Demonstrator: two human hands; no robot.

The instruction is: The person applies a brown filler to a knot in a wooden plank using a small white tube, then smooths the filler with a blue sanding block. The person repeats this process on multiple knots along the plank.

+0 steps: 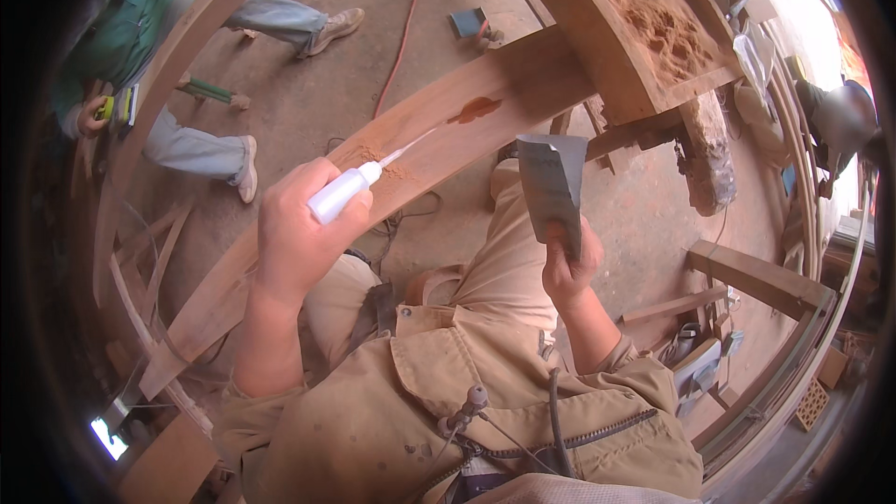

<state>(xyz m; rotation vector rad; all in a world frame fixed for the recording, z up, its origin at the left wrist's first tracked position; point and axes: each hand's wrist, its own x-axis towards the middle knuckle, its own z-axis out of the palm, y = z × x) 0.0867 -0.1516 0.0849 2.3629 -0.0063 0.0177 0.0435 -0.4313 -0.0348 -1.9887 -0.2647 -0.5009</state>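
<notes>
Concrete floor spreads under a long, curved, brown wooden plank. Over the plank, the left hand is wrapped round a white plastic bottle, likely light, squeezable, best held mid-body; beside the plank, the right hand clasps a flexible-looking dark grey sheet.

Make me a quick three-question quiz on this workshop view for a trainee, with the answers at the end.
1. Which hand holds the white bottle?
2. True or false: the right hand holds a dark grey sheet.
3. Fill in: a reddish-brown patch marks the curved wooden ____.

Key:
1. The left hand.
2. True.
3. Board.
</notes>
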